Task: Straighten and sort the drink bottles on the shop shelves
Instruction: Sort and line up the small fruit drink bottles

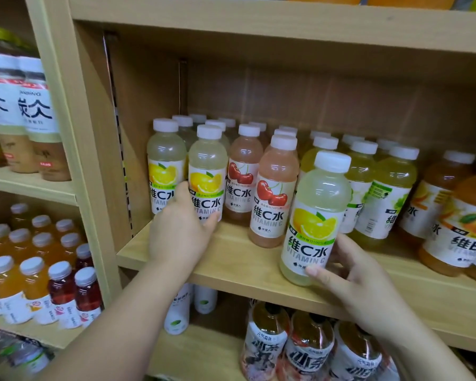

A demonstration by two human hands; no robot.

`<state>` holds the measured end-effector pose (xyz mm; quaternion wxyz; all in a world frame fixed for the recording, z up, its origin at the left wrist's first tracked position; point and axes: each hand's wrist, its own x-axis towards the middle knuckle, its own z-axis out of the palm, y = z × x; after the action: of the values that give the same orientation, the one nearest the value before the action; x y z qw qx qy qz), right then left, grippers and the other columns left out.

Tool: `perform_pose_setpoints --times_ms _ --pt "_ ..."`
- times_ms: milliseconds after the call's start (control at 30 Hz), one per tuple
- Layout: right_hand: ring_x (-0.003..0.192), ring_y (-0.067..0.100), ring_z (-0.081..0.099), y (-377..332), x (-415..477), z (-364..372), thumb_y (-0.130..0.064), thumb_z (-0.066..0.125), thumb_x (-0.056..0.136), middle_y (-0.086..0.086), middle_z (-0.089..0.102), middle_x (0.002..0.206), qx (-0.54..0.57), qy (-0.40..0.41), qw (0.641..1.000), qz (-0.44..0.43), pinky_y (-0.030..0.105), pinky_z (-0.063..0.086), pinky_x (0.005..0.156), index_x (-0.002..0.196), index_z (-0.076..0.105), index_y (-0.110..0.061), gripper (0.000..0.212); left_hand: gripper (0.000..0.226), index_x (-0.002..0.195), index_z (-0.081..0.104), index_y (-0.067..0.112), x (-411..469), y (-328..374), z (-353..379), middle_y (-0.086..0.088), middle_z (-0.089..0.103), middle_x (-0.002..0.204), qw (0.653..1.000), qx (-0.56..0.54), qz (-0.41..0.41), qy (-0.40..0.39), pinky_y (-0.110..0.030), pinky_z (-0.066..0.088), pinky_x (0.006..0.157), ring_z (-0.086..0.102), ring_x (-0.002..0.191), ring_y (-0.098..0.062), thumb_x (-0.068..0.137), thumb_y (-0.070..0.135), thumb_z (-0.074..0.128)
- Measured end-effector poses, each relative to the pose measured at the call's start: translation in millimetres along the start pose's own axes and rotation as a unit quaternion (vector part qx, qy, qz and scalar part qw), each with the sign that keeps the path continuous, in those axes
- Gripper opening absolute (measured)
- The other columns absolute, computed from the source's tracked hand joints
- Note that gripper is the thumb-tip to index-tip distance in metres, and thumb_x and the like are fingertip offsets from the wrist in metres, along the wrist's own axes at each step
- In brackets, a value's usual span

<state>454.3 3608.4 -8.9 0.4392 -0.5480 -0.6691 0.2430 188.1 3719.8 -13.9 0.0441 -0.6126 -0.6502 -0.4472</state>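
On the wooden shelf stand rows of white-capped vitamin drink bottles. My left hand grips the lower part of a pale lemon bottle, second from the left in the front row. My right hand holds another lemon bottle upright at the shelf's front edge, ahead of the rows. Two pink cherry bottles stand between the two lemon bottles. Yellow-green bottles stand behind my right hand's bottle.
Orange bottles fill the shelf's right end. The left bay holds milk-tea bottles above and orange and red drinks below. More bottles crowd the shelf underneath. A wooden upright divides the bays.
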Motion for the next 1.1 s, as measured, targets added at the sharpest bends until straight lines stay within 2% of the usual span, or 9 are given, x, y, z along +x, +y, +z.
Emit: perform_pose_setpoints --times_ms 100,300,467,600,700,800,900,1000,1100 --pt "0.115 0.005 0.067 -3 0 6 -0.038 0.076 0.079 -0.018 0.071 0.125 0.01 -0.001 1.0 -0.005 0.043 0.052 0.102 0.132 0.061 -0.034 0.055 0.068 0.128 0.058 0.013 0 -4 -2 -0.01 0.07 0.114 0.999 -0.017 0.016 0.025 -0.043 0.053 0.079 0.068 0.101 -0.035 0.076 0.049 0.084" --pt "0.115 0.0 0.065 -17 5 33 -0.025 0.078 0.087 -0.023 0.071 0.123 0.0 -0.017 1.0 -0.023 0.035 0.051 0.103 0.131 0.063 -0.036 0.048 0.055 0.118 0.064 0.013 4 -10 -3 -0.011 0.069 0.109 0.998 -0.054 0.033 0.021 -0.041 0.051 0.079 0.066 0.1 -0.035 0.076 0.041 0.087" --pt "0.109 0.003 0.068 -27 15 65 -0.022 0.079 0.089 -0.018 0.073 0.122 0.014 -0.019 1.0 -0.018 0.029 0.054 0.096 0.132 0.064 -0.031 0.046 0.065 0.14 0.057 0.012 3 -20 -7 -0.012 0.065 0.125 0.996 -0.064 0.066 -0.002 -0.043 0.052 0.089 0.065 0.11 -0.033 0.084 0.033 0.082" --pt "0.105 -0.001 0.068 -34 25 91 -0.019 0.079 0.089 -0.017 0.073 0.12 0.014 -0.014 0.999 -0.026 0.016 0.052 0.087 0.127 0.068 -0.029 0.041 0.045 0.135 0.063 0.011 -17 -45 -19 -0.004 0.065 0.108 0.982 -0.163 0.092 0.021 -0.041 0.057 0.082 0.067 0.082 -0.024 0.092 0.02 0.073" --pt "0.101 -0.001 0.069 -40 32 114 -0.022 0.081 0.087 -0.02 0.074 0.114 0.007 0.006 1.0 -0.03 0.018 0.054 0.086 0.123 0.069 -0.03 0.039 0.035 0.128 0.068 0.017 -37 -65 -30 0.006 0.064 0.102 0.967 -0.232 0.106 0.015 -0.035 0.057 0.074 0.064 0.079 -0.008 0.095 0.026 0.063" --pt "0.095 -0.001 0.07 -49 43 142 -0.024 0.087 0.08 -0.013 0.075 0.108 0.026 0.035 0.999 -0.017 0.023 0.057 0.085 0.118 0.063 -0.028 0.045 0.034 0.13 0.064 0.017 -42 -82 -40 0.006 0.059 0.105 0.961 -0.247 0.122 0.017 -0.033 0.057 0.074 0.063 0.082 -0.009 0.096 0.017 0.066" --pt "0.092 0.003 0.072 -61 52 170 -0.03 0.09 0.076 -0.01 0.074 0.104 0.025 0.052 0.998 -0.015 0.03 0.059 0.084 0.108 0.059 -0.028 0.045 0.046 0.132 0.058 0.017 -39 -96 -50 0.006 0.052 0.113 0.96 -0.232 0.155 0.014 -0.042 0.058 0.081 0.063 0.089 -0.01 0.09 0.004 0.071" --pt "0.091 0.003 0.071 -71 59 193 -0.031 0.089 0.076 -0.012 0.074 0.102 0.035 0.06 0.997 -0.025 0.036 0.059 0.086 0.106 0.063 -0.025 0.041 0.056 0.14 0.053 0.013 -34 -105 -59 0.004 0.049 0.125 0.962 -0.195 0.191 0.007 -0.04 0.058 0.086 0.061 0.096 -0.012 0.088 0.005 0.072" --pt "0.086 0.006 0.073 -76 65 205 -0.033 0.089 0.075 -0.013 0.075 0.097 0.038 0.074 0.996 -0.019 0.039 0.06 0.083 0.1 0.065 -0.027 0.035 0.067 0.146 0.05 0.013 -29 -104 -66 0.001 0.051 0.13 0.969 -0.153 0.191 0.02 -0.039 0.061 0.076 0.063 0.09 -0.012 0.085 0.009 0.077"
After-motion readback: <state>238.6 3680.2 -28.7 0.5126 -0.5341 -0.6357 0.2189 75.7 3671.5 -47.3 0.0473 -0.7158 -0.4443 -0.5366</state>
